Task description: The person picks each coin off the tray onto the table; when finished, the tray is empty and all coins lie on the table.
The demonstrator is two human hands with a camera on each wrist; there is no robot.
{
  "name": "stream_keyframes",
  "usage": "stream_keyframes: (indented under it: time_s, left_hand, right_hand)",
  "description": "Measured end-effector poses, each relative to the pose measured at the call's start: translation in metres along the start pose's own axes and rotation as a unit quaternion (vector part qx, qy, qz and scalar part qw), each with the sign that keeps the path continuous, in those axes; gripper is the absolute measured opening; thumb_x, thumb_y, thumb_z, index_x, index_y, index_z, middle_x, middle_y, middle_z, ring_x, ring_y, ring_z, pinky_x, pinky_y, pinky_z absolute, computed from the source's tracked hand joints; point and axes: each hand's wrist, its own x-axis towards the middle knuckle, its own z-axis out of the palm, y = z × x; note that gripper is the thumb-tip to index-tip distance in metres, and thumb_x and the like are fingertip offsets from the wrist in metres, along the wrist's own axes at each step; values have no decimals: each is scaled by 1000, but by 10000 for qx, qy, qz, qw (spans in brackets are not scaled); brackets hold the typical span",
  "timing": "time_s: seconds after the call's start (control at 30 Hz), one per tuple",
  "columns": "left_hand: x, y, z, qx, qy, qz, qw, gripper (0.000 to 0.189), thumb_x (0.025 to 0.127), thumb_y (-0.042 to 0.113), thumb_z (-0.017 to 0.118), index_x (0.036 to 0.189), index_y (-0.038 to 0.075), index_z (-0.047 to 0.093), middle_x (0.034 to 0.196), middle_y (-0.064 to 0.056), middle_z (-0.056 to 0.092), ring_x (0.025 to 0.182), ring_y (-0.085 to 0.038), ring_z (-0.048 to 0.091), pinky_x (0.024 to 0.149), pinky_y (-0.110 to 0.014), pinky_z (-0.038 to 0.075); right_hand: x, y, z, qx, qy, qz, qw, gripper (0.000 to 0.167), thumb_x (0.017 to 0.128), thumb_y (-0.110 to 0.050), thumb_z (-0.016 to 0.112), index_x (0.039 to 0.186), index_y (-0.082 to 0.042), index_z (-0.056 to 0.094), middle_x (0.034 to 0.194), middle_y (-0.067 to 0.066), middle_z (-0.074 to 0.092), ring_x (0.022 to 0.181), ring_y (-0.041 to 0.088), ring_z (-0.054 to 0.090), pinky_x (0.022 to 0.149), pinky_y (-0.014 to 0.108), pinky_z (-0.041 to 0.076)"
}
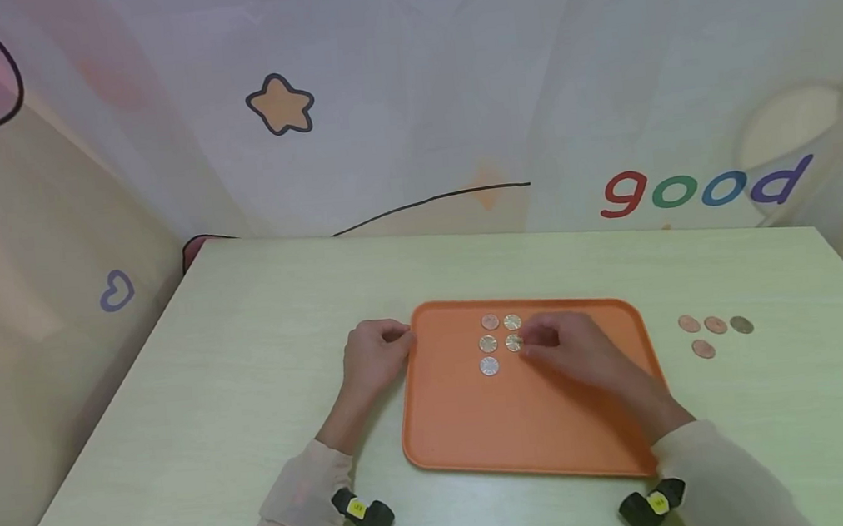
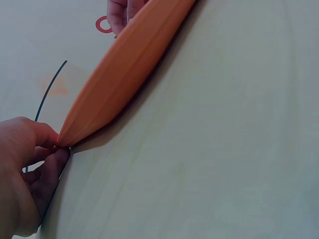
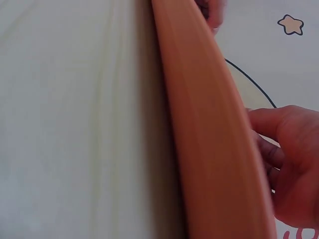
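Observation:
An orange tray [image 1: 541,428] lies on the table with several coins grouped on its upper middle part. My left hand [image 1: 375,355] is at the tray's upper left corner; in the left wrist view its thumb and finger [image 2: 46,135] pinch the rim there. Over the tray, my right hand [image 1: 576,354] holds thumb and forefinger together at the right edge of a shiny coin [image 1: 513,343]. Just above that one lies another shiny coin [image 1: 513,322]. A column to the left has a coppery coin [image 1: 490,321] at its top and a silvery coin [image 1: 489,366] at its bottom.
Right of the tray, several more coins lie on the pale table [image 1: 247,328]: coppery ones [image 1: 703,349] and a darker coin [image 1: 741,324]. A printed cloth backdrop [image 1: 406,89] rises behind the table. Black wrist cameras [image 1: 368,516] sit on both sleeves.

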Motion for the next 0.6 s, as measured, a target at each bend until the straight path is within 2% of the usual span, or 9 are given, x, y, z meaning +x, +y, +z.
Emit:
stream_keyframes:
  time_s: [0.37,0.6]
  left_hand:
    - [0,2,0,-35,8,-16,10000,17,87,18,67,89,12,82,85,-5,79,74,-16,67,66,-27,50]
    - [0,1,1,13,5,-51,10000,17,87,19,67,90,12,82,86,-5,79,76,-16,68,67,-26,50]
  right_hand:
    - [6,-2,8,-428,209,357,9982,27,90,-34,75,108,-14,75,87,1,67,84,17,57,75,31,46]
    - [10,-3,9,-416,205,669,9967,30,89,-34,76,112,-15,74,84,1,63,81,17,56,71,29,42]
